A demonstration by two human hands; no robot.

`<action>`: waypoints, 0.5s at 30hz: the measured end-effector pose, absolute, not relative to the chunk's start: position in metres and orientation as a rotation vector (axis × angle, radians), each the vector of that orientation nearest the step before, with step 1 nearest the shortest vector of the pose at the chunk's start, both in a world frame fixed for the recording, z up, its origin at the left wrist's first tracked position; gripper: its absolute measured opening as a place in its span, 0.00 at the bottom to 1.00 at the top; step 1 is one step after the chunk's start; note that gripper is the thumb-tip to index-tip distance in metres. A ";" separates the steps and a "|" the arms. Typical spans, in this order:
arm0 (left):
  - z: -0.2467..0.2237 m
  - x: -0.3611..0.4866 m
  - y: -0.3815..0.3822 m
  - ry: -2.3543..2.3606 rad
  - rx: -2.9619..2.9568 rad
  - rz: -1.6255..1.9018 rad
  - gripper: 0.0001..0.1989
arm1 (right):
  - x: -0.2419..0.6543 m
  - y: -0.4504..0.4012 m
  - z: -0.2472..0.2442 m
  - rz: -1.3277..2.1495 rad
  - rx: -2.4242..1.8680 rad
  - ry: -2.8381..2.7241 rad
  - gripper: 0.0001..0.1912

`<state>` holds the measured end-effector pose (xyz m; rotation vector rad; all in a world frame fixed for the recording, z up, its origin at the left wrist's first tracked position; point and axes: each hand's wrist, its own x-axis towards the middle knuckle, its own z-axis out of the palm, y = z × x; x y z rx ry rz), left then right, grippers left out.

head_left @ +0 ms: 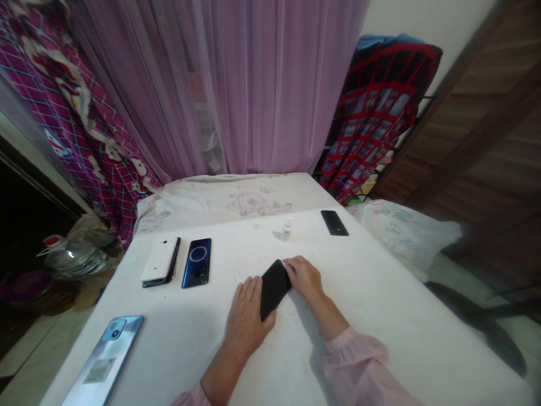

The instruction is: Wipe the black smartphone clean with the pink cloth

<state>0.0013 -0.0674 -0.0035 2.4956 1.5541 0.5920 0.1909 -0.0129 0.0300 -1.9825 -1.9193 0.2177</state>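
A black smartphone (pixel 274 288) lies at a slant on the white table, its dark face up. My left hand (pixel 246 313) holds it along the left side, fingers at the edge and thumb by the lower corner. At the upper right corner, my right hand (pixel 305 277) has its fingers closed on the phone's edge; the fingertips are partly hidden. Beyond the hands stands a small clear bottle (pixel 287 231) with a white cap.
A blue phone (pixel 196 263) lies left of my hands, beside stacked phones with a white one (pixel 160 259) on top. A silver-blue phone (pixel 105 361) is at the near left, a black phone (pixel 335 223) at the far right. Purple curtains (pixel 270 84) hang behind the table (pixel 406 338).
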 end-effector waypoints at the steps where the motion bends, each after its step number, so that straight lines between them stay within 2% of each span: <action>1: -0.004 0.001 -0.067 1.553 2.494 0.596 0.36 | 0.196 -0.021 0.027 0.207 -1.978 -1.896 0.14; 9: -0.007 0.004 -0.067 1.600 2.481 0.582 0.36 | 0.217 -0.049 0.019 0.205 -1.880 -1.724 0.16; 12: -0.006 -0.006 -0.066 1.494 2.505 0.586 0.42 | 0.213 -0.038 0.024 0.204 -1.874 -1.690 0.14; 15: -0.003 -0.023 -0.066 1.338 2.544 0.541 0.42 | 0.207 -0.030 0.027 0.191 -1.954 -1.725 0.13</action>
